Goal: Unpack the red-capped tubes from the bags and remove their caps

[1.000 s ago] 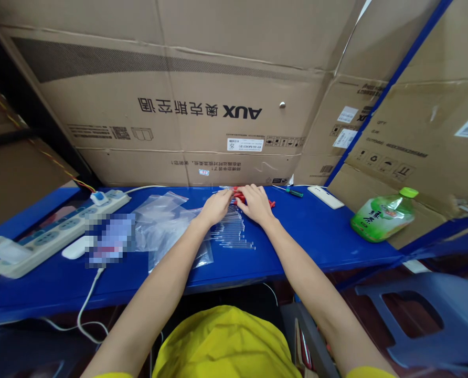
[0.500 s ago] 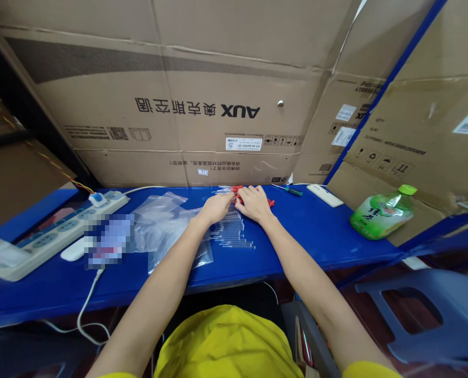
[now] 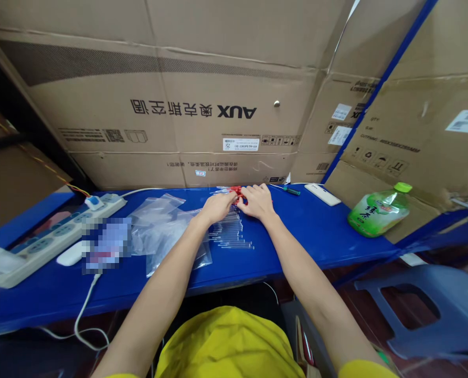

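Note:
My left hand (image 3: 216, 206) and my right hand (image 3: 257, 202) rest close together at the back of the blue shelf (image 3: 308, 231). Between their fingertips lie small red parts (image 3: 237, 192). Both hands have their fingers curled down onto these parts; what each pinches is too small to name. A row of clear thin tubes (image 3: 230, 233) lies just in front of the hands. Clear plastic bags (image 3: 161, 226) lie to the left of my left forearm.
A white power strip (image 3: 49, 233) with a cable lies at the left. A green screwdriver (image 3: 291, 190), a white remote-like bar (image 3: 322, 194) and a green bottle (image 3: 378, 210) lie at the right. Cardboard boxes (image 3: 202, 105) wall the back. A grey plastic stool (image 3: 431, 310) stands lower right.
Both hands stay at the red parts, with the fingers shifting slightly. The view has drifted a little to the right and down.

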A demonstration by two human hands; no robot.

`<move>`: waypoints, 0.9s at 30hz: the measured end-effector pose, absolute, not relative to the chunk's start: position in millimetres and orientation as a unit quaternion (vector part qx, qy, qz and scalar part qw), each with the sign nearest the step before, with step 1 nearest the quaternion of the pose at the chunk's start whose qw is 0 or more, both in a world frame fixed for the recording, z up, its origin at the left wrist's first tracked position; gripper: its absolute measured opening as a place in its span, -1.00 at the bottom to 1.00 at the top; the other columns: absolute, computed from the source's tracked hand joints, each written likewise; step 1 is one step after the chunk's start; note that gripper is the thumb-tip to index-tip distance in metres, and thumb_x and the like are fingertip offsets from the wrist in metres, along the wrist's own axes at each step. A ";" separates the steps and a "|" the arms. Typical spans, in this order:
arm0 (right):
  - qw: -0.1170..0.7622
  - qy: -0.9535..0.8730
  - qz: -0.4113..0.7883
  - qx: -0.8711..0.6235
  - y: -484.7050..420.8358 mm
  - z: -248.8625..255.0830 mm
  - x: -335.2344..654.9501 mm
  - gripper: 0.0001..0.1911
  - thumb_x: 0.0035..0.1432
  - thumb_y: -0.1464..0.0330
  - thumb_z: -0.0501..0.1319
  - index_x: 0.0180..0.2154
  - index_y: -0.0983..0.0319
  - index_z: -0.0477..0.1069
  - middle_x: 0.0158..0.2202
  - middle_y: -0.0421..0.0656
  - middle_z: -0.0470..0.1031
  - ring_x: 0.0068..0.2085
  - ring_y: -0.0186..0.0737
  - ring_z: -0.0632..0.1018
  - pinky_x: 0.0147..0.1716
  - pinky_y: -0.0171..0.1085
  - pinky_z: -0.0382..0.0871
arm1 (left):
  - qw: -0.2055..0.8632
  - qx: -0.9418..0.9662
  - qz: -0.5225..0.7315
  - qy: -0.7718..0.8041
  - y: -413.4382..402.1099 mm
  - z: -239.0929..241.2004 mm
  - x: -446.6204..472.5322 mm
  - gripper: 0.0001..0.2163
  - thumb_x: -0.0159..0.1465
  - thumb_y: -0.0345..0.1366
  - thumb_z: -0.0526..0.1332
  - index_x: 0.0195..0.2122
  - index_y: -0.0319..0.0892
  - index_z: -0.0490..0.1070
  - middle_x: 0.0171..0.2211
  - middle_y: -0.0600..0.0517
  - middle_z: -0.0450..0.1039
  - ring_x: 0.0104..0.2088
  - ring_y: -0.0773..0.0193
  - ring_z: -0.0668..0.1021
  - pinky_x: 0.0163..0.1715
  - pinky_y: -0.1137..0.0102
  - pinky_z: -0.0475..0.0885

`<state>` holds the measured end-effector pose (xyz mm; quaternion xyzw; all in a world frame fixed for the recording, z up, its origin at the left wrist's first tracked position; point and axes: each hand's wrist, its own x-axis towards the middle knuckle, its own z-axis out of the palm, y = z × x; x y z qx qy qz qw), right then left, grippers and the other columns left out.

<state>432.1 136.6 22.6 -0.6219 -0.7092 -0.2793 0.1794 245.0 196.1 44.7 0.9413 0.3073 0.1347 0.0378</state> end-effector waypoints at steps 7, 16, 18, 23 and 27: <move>0.183 -0.697 -0.290 -0.630 133.8 25.5 441.5 -0.77 0.33 0.28 0.13 -0.20 0.23 0.53 -0.27 -0.02 0.62 -0.19 -0.03 0.47 -0.13 -0.09 0.04 | 0.032 0.939 0.130 0.318 190.5 52.3 249.6 -0.73 0.54 -0.27 -0.03 0.04 -0.08 0.46 -0.08 -0.12 0.64 -0.09 0.04 0.66 -0.17 0.31 0.39; 0.216 -0.674 -0.269 -0.653 140.6 28.3 444.6 -0.70 0.28 0.33 0.12 -0.07 0.26 0.56 -0.33 0.00 0.61 -0.30 -0.06 0.47 -0.21 -0.13 0.07 | 0.031 0.941 0.141 0.308 185.6 58.1 257.0 -0.74 0.53 -0.28 -0.02 0.01 -0.09 0.47 -0.07 -0.12 0.64 -0.10 0.04 0.66 -0.21 0.32 0.38; 0.250 -0.627 -0.250 -0.695 139.8 27.8 456.3 -0.68 0.30 0.35 0.09 -0.06 0.28 0.56 -0.34 0.01 0.60 -0.32 -0.07 0.48 -0.23 -0.15 0.09 | 0.030 0.938 0.135 0.318 187.4 59.8 251.1 -0.73 0.53 -0.27 -0.02 -0.02 -0.09 0.48 -0.09 -0.12 0.64 -0.11 0.04 0.66 -0.21 0.32 0.38; 0.366 -0.389 -0.220 -0.816 124.6 18.6 506.8 -0.59 0.39 0.33 -0.03 -0.06 0.29 0.56 -0.36 0.04 0.61 -0.34 -0.04 0.51 -0.27 -0.19 0.13 | 0.038 0.898 0.148 0.412 207.2 60.6 217.2 -0.71 0.55 -0.22 -0.04 -0.03 -0.05 0.49 -0.14 -0.08 0.66 -0.12 0.07 0.66 -0.19 0.34 0.39; 0.422 -0.472 -0.195 -0.749 126.9 11.0 510.8 -0.59 0.43 0.27 -0.03 -0.06 0.23 0.56 -0.17 0.05 0.65 -0.19 -0.02 0.57 -0.19 -0.20 0.27 | 0.057 0.897 0.199 0.391 214.3 56.8 212.2 -0.68 0.57 -0.14 -0.05 -0.03 -0.03 0.51 -0.11 -0.04 0.66 -0.07 0.10 0.65 -0.15 0.36 0.41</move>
